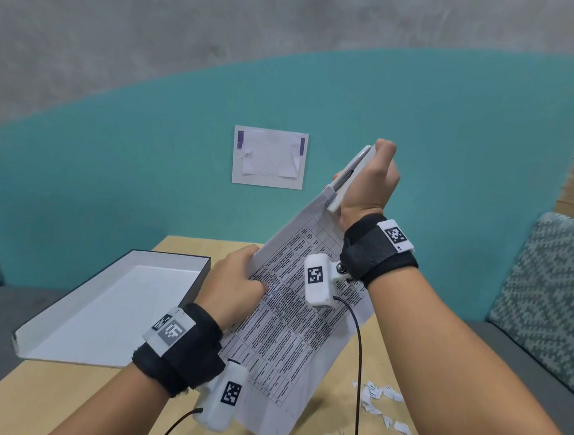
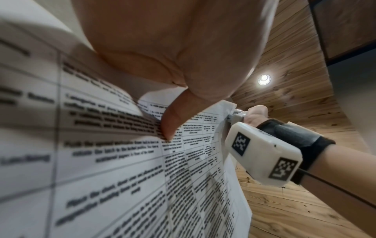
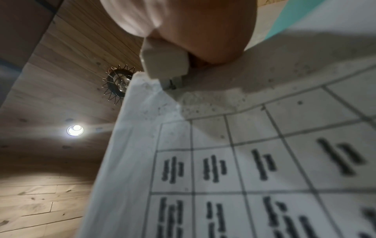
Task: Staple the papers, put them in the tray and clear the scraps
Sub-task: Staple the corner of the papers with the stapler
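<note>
Above the wooden counter [image 1: 58, 402], the left hand [image 1: 235, 287] pinches the papers [image 1: 299, 324] mid-edge while the right hand [image 1: 371, 179] grips the stapler [image 1: 347, 177] at their raised far corner.

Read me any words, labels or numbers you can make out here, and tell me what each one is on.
Papers: printed table text, too blurred to quote.
Wrist camera tags: black-and-white square codes, no letters.
Sheet on the wall: nothing readable.
Stapler: no label visible.
Scraps: print too small.

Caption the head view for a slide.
Right hand clamps stapler on papers held by left hand.
</note>
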{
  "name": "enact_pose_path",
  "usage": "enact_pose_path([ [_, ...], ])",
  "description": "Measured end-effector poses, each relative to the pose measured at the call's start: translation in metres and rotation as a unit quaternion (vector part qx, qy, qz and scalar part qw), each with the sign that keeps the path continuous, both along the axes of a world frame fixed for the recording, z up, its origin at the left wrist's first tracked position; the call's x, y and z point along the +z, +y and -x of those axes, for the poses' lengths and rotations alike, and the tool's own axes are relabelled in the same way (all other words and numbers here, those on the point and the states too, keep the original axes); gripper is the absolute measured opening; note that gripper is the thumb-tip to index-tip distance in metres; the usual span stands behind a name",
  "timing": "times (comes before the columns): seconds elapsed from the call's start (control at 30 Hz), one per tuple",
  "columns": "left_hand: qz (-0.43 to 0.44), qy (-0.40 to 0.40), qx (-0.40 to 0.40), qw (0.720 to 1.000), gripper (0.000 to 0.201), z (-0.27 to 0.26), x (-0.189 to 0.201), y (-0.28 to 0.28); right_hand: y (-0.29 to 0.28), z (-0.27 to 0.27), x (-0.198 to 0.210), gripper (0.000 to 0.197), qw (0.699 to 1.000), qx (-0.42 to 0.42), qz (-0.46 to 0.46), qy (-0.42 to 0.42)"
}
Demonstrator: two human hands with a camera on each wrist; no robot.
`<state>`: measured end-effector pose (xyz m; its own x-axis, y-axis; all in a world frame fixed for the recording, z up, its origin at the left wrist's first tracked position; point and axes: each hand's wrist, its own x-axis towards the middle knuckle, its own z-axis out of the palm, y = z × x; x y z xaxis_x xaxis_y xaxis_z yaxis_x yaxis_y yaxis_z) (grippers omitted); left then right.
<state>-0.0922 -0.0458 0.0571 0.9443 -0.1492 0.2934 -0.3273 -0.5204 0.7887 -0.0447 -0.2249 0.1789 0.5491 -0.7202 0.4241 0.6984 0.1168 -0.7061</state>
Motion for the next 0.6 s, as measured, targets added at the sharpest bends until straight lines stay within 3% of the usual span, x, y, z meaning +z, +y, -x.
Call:
enact_pose_path([
  [0.6,0.002,0.009,0.007,1.000,0.037,0.001,0.001,0.000,-0.008,-0.005,-0.008,0.040,0.997,-0.029,0.067,0.026],
])
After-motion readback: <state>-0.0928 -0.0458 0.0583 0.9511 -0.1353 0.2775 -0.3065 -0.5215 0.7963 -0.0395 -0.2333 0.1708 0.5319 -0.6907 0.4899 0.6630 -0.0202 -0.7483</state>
